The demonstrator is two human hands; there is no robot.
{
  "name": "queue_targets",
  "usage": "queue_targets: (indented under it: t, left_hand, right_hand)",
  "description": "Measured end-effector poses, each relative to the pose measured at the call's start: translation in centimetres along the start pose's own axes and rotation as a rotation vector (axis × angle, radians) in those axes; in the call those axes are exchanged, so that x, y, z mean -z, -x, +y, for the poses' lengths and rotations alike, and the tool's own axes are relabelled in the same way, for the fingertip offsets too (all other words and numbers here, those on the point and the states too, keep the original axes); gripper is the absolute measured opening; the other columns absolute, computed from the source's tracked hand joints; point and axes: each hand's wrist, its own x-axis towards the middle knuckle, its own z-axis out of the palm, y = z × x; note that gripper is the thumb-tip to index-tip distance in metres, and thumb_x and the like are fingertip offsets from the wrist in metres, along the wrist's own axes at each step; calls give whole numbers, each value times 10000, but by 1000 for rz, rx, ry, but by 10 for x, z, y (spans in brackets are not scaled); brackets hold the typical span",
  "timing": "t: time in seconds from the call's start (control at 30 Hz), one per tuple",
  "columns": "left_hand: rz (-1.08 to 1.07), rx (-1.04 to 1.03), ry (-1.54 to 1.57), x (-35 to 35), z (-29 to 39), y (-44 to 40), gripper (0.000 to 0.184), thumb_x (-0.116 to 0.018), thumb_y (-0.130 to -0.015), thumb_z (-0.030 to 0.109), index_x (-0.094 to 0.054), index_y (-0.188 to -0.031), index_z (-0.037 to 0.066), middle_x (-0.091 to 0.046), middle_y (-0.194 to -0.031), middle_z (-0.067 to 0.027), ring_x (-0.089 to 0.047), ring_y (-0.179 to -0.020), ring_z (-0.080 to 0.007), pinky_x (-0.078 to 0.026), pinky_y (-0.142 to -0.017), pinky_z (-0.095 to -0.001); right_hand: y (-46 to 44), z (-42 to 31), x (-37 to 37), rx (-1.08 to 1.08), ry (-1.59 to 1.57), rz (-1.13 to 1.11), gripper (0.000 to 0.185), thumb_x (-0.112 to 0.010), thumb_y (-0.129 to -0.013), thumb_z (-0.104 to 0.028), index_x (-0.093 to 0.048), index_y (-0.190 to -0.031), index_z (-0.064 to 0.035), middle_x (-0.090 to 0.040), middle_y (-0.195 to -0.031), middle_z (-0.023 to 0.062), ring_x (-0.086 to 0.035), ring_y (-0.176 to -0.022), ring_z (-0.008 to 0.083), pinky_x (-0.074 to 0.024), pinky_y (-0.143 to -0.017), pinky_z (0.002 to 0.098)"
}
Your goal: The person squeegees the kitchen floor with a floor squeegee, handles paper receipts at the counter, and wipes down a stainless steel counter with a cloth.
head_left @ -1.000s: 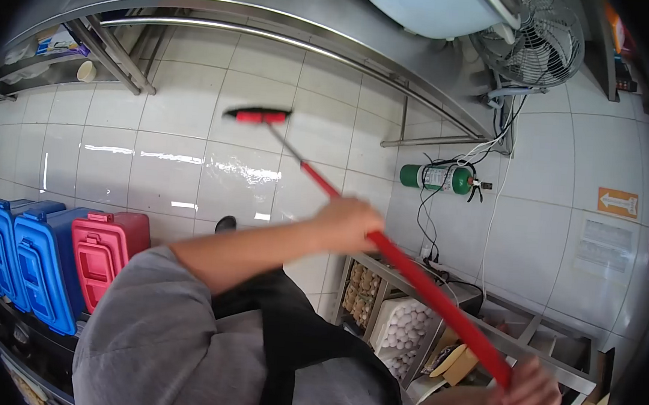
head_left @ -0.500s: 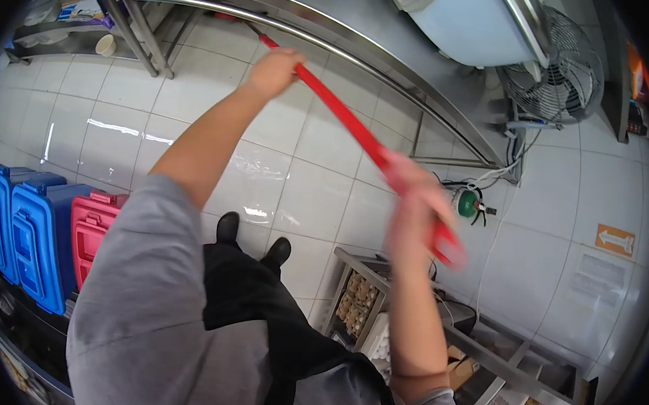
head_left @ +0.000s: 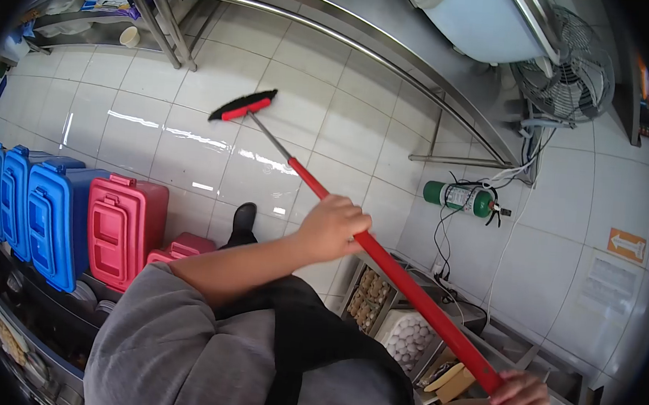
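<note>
A broom (head_left: 423, 303) with a long red handle slants across my body, its narrow red head and black bristles (head_left: 245, 107) down on the tiled floor. My left hand (head_left: 335, 228) is closed round the middle of the handle, in front of my waist. Near the handle's upper end, at the lower right, my right hand (head_left: 519, 403) grips it with curled fingers. Between the hands and the head, a thin grey metal section (head_left: 269, 135) joins the red tube to the head.
A steel table (head_left: 315, 14) with a low bar runs along the far side. Blue bins (head_left: 56, 221) and a red bin (head_left: 123, 226) line the left. A green cylinder (head_left: 460, 198) with cables stands at the right wall. Shelves hold brown eggs (head_left: 368, 300) and white eggs (head_left: 408, 336).
The broom head has come out from under the table toward me. Both hands have drawn back and to the right, still on the handle.
</note>
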Motion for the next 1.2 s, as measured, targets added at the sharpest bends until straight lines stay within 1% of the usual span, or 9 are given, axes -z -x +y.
queue_targets:
  t: [0.17,0.3,0.43,0.53,0.57,0.67,0.77,0.97,1.2]
  left_hand:
    - [52,18,71,-44,62,-7,193,-702,-768,232,-539,-763,130,-518,-717,-10,-500,-721,-219,-331,-759,-384]
    - [81,-175,220,-89,141,-37,261,-717,-724,253,-520,-852,141,-531,-794,-5,-534,-735,-211,-322,-738,-366]
    - [-40,-270,474,-156,191,-78,377,-739,-686,245,-456,-902,119,-501,-832,-32,-569,-714,-256,-414,-623,-368]
    - [-38,-357,583,-226,169,-117,366,-739,-696,165,-460,-918,82,-493,-920,-68,-571,-797,-305,-460,-662,-409]
    - [-6,-314,567,-252,154,-124,328,-720,-721,156,-472,-924,87,-494,-925,-67,-571,-809,-303,-458,-670,-408]
    - [101,-99,567,-319,104,-129,259,-683,-766,147,-494,-935,94,-513,-928,-78,-574,-824,-302,-454,-688,-403]
    - [200,151,616,-363,40,-131,207,-640,-804,142,-503,-950,90,-551,-897,-110,-578,-816,-309,-452,-697,-396]
    - [225,294,676,-272,-10,-126,200,-587,-832,161,-494,-978,64,-583,-749,-162,-574,-708,-320,-453,-662,-380]
    - [422,92,417,8,-22,-107,220,-601,-821,193,-577,-969,33,-574,-686,-71,-524,-625,-162,-448,-616,-322]
  right_hand:
    - [59,-36,76,3,-18,123,292,-615,-822,-259,-444,-599,-180,-489,-488,-65,-510,-530,103,-447,-786,330]
    - [62,-85,102,421,-496,140,218,-575,-858,-222,-509,-677,-119,-527,-638,-1,-562,-626,125,-503,-784,389]
    - [66,-129,138,494,-49,151,28,-537,-837,-137,-558,-840,-118,-558,-766,-15,-571,-741,131,-473,-852,392]
    - [25,-89,148,535,372,211,138,-531,-906,-246,-569,-879,-116,-546,-746,-20,-569,-686,128,-504,-782,345]
    - [3,-49,128,530,334,278,174,-572,-914,-233,-519,-863,-75,-517,-696,-4,-510,-598,123,-479,-578,251]
    - [-17,30,198,130,498,-38,371,-305,-993,-197,-527,-1137,64,-573,-1102,190,-548,-1106,288,-370,-1032,485]
    - [-57,144,120,164,230,-216,206,-436,-931,6,-423,-1130,58,-546,-971,165,-599,-946,288,-466,-909,443]
    - [-142,131,54,151,227,-499,170,-478,-940,-41,-454,-1098,15,-562,-953,128,-615,-888,249,-485,-896,421]
    - [-238,50,-16,156,302,-681,170,-498,-943,-74,-467,-1100,-15,-565,-992,118,-607,-945,246,-473,-923,442]
